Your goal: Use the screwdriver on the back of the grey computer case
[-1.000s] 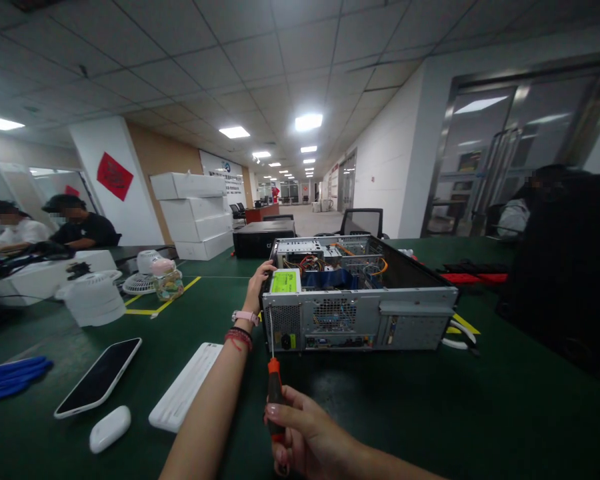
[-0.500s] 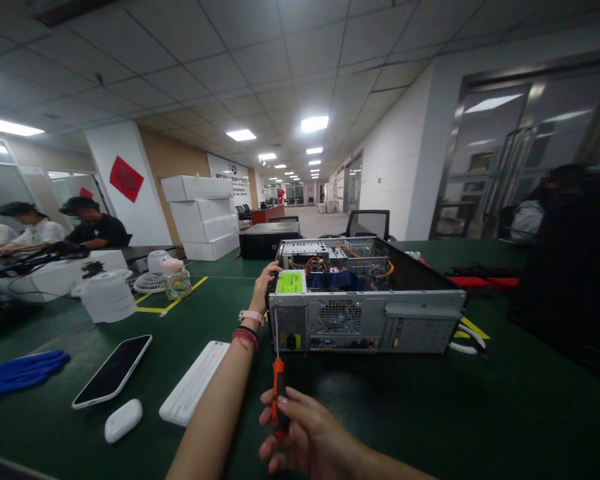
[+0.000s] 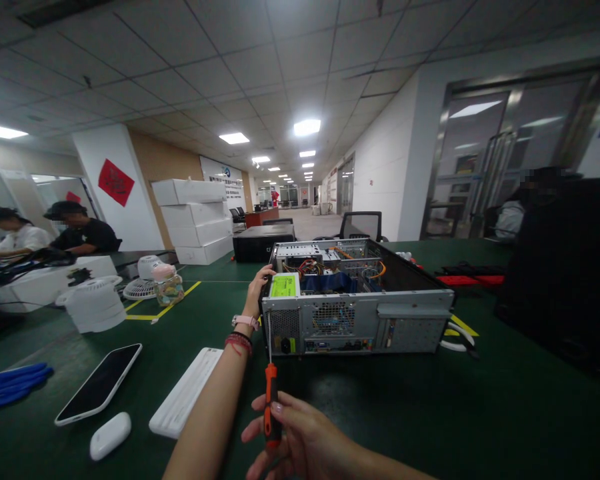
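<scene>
An open desktop computer case [image 3: 410, 320] lies on the green table with its rear panel toward me. My left hand [image 3: 258, 287] rests on the case's left side, thumb over the top edge beside the power supply with its green label [image 3: 285, 285]. My right hand [image 3: 300, 443] is low in view, fingers loosely pinching the orange-and-black handle of a screwdriver [image 3: 271, 400]. The thin shaft points up to the case's rear left edge.
A white keyboard [image 3: 185, 390], a phone [image 3: 99, 383], a white mouse [image 3: 110, 435] and blue gloves [image 3: 10, 385] lie at the left. White fans [image 3: 93, 303], a jar [image 3: 166, 283] and stacked white boxes [image 3: 195, 220] stand beyond. Two people sit far left; a dark-clothed person sits right.
The right hand's fingers have shifted on the screwdriver handle and spread a little. The view swayed slightly. The left hand stays on the case.
</scene>
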`<state>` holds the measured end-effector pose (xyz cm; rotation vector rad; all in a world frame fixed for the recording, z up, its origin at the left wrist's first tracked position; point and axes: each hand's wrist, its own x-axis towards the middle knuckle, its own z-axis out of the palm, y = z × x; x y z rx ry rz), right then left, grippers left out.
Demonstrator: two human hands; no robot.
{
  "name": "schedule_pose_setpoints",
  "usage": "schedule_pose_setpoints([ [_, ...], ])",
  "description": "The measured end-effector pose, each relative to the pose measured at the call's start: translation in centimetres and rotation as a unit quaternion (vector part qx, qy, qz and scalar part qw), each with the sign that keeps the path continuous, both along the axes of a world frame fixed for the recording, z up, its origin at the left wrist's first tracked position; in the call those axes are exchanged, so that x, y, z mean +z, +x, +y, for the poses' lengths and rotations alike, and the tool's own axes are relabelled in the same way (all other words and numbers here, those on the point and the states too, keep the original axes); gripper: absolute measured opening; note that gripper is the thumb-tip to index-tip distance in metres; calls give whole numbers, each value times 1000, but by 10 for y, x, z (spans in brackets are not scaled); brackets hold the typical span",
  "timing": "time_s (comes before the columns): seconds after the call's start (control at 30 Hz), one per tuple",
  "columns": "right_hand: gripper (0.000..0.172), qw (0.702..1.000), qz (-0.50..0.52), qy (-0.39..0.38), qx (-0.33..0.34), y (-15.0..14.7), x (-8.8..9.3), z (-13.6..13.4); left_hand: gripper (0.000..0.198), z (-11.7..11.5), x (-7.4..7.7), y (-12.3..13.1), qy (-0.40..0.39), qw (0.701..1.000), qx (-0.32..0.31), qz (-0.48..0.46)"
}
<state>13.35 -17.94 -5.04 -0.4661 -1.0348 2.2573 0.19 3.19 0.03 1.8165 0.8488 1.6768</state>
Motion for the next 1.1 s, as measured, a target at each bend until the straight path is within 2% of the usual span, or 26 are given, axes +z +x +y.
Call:
schedule_pose_setpoints([
  [0.23,49,999,-42,17,8,3,-9,-3,26,2,-1,0,-4,1000,-10,-14],
  [0.43,46,986,-93,117,-80,26,-3,-8,26,3,-2,2,0,1000,-6,-25],
  [0.53,47,981,-99,144,-81,29,-1,-8,26,2,-2,2,0,1000,3,-17],
  [0.67,45,985,-97,135,-54,26,-5,-4,26,2,-1,1,3,1000,-1,-12],
  [1.1,44,987,-113,98,-51,27,-12,0,25,0,-1,1,7,1000,3,-9],
])
